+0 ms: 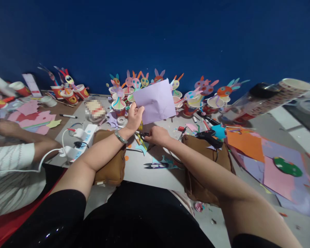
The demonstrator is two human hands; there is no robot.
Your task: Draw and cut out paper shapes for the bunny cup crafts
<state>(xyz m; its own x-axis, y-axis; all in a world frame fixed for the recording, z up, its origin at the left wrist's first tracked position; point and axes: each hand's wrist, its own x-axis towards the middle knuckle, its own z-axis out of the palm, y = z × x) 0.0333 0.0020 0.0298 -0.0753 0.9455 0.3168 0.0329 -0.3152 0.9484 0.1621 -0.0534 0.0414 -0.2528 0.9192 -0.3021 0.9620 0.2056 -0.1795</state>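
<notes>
My left hand (pixel 135 117), with a bangle at the wrist, pinches the lower left edge of a light purple sheet of paper (pixel 155 101). The sheet is raised and tilted, with faint outlines drawn near its lower right corner. Low over the table, my right hand (pixel 158 135) has its fingers closed at a small dark object (pixel 144 134), whose kind I cannot make out. Several coloured pens (pixel 138 139) lie beside those fingers. Nearer to me rests a pair of black thread snips (pixel 156 165) by blue paper scraps.
Paper cups (pixel 119 109) with paper rabbit figures line the blue wall. Brown cushions (pixel 110 158) lie under my forearms; a black glue gun (pixel 209 137) sits on the right one. A power strip (pixel 84 141) and a co-worker's arm (pixel 18 132) are left; coloured paper (pixel 279 179) is right.
</notes>
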